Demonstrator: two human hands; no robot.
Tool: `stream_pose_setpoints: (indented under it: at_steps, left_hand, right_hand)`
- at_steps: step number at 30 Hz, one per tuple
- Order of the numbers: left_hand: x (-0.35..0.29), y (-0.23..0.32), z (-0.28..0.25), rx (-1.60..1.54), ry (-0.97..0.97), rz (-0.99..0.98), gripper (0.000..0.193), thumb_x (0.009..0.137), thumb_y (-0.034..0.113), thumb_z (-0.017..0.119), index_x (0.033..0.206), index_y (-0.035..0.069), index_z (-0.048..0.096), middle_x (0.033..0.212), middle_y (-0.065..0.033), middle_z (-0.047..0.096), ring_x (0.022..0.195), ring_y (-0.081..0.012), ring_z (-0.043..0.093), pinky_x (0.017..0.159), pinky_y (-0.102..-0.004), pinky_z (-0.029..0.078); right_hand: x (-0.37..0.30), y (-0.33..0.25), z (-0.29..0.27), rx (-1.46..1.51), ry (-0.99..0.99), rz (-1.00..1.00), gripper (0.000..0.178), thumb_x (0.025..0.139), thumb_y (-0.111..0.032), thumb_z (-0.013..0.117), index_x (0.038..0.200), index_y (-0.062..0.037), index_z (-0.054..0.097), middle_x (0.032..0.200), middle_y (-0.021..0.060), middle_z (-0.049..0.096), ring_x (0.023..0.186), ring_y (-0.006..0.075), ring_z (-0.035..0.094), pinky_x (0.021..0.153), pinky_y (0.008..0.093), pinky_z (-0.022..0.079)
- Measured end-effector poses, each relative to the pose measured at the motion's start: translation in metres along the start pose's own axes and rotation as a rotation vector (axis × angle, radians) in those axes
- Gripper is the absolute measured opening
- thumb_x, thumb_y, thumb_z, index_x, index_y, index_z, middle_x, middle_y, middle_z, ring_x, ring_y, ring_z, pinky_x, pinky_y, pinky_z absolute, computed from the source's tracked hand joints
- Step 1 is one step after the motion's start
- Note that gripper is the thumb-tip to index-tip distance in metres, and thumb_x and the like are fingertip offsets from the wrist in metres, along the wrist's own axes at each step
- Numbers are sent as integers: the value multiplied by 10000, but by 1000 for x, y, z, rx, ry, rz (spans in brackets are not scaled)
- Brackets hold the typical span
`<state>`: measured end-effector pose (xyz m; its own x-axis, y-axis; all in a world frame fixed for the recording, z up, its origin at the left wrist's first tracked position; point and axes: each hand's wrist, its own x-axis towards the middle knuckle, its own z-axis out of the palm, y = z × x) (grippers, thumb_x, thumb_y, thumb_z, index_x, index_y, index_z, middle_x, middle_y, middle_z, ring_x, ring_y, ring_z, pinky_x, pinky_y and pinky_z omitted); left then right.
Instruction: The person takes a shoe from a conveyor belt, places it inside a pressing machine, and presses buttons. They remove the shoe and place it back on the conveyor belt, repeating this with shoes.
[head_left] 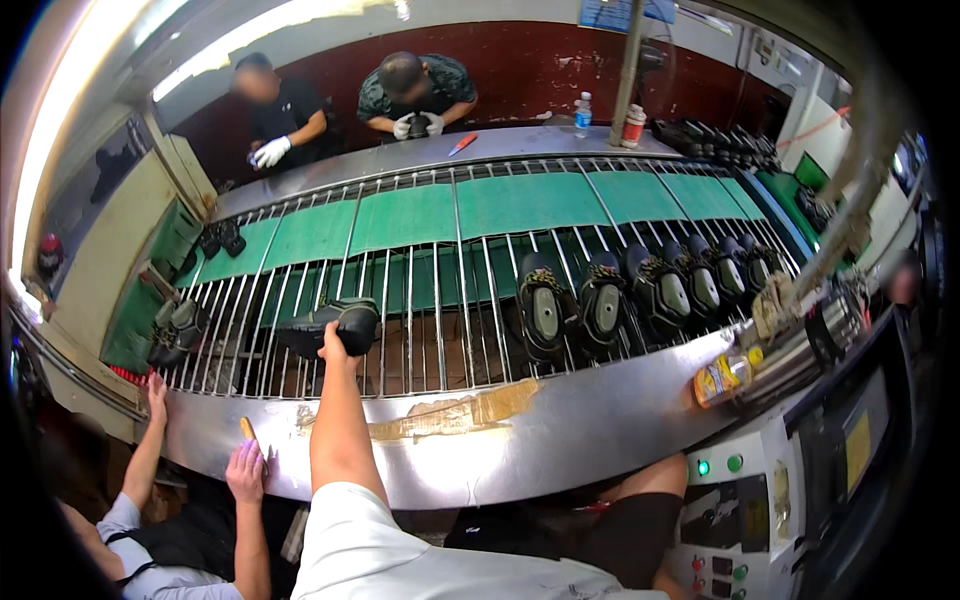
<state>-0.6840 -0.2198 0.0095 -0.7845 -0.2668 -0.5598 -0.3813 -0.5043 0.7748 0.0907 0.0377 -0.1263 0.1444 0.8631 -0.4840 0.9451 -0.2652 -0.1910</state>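
Shoes (178,332) sit near the left end of metal rods (438,310). Rightward, the person's left hand (335,345) has its fingers clamped on a black shoe (354,319) above them; a loose grip could drop it into the gaps. The right hand is out of view.

Above the conveyor's (520,205) near side, the person's left hand (341,350) held a black shoe (356,318) in its fingers (331,333). More shoes (602,305) stood in a row along the conveyor's right half, and others (180,330) sat at its left end. On its near side ran a taped surface (620,410), with a co-worker's hands (245,472) at the left. On the conveyor's far side were two co-workers (425,92) in white gloves (271,152).
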Motion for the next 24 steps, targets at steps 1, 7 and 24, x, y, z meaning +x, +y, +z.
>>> stream_pose_setpoints:
  at_steps: [1, 7, 24]
  left_hand:
    - [5, 12, -30, -44, -228, -87, 729, 742, 375, 650, 1308, 58, 315, 1224, -201, 502, 987, -340, 602, 791, -499, 538]
    - [-143, -13, -88, -344, -699, -253, 543, 798, 478, 487, 1172, 88, 541, 1137, -153, 584, 984, -320, 589, 807, -502, 497]
    - [-413, -233, -94, -812, -997, -1254, 433, 831, 220, 489, 1182, -7, 602, 1080, -144, 675, 844, -244, 659, 687, -303, 554]
  right_hand:
    - [1, 4, 1, 12, -23, -23, 304, 871, -291, 509, 1019, -91, 683, 1001, 118, 687, 907, 320, 655, 760, 420, 508]
    - [-9, 73, 24, 140, -79, -11, 302, 868, -289, 513, 1016, -89, 683, 999, 119, 687, 905, 319, 655, 758, 420, 508]
    - [-44, 194, 78, 350, -173, 133, 297, 858, -284, 525, 1009, -83, 683, 993, 122, 686, 900, 317, 656, 751, 422, 509]
